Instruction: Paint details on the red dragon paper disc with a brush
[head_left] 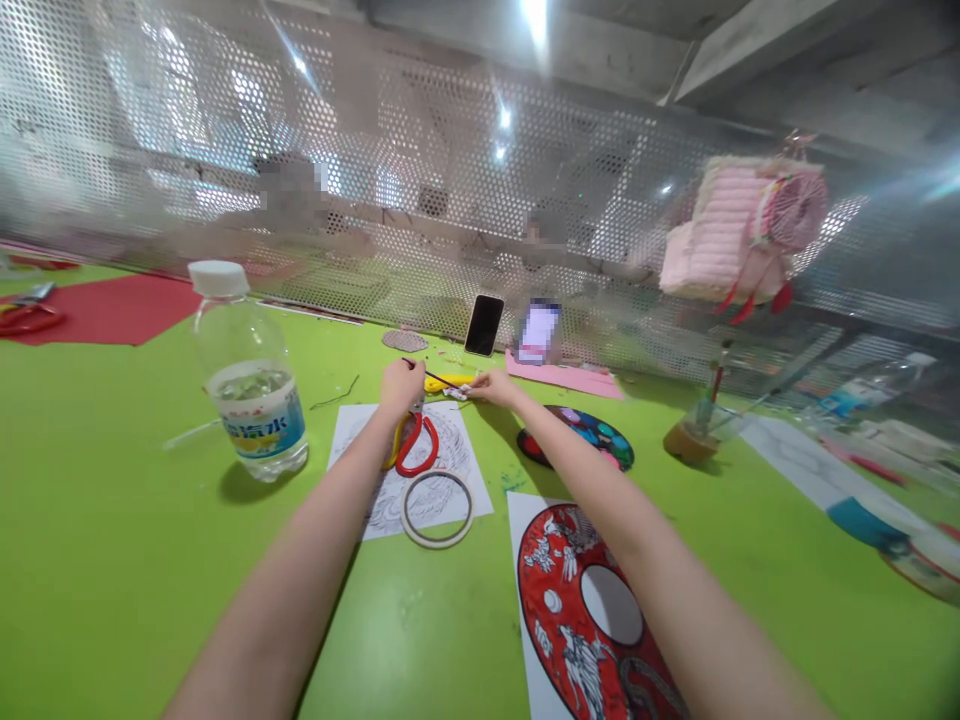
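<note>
Fingertips of the left hand (pixel 401 388) pinch a thin dark stick (pixel 433 373) at centre frame, pressed together around it. The right hand's fingers (pixel 491 388) pinch a small white scrap (pixel 454 393), just beside a yellow strip (pixel 448 382). Below the hands, red-and-yellow-handled scissors (pixel 417 445) and a white tape roll (pixel 436 510) lie on a white line-drawing sheet (pixel 457 490). A clear plastic water bottle (pixel 251 380) stands left on the green tabletop (pixel 135 560); a round paint palette (pixel 577 437) lies right.

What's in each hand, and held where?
The left hand pinches a thin dark stick near one end; the right hand pinches a small white piece by its edge, fingertips only.
</note>
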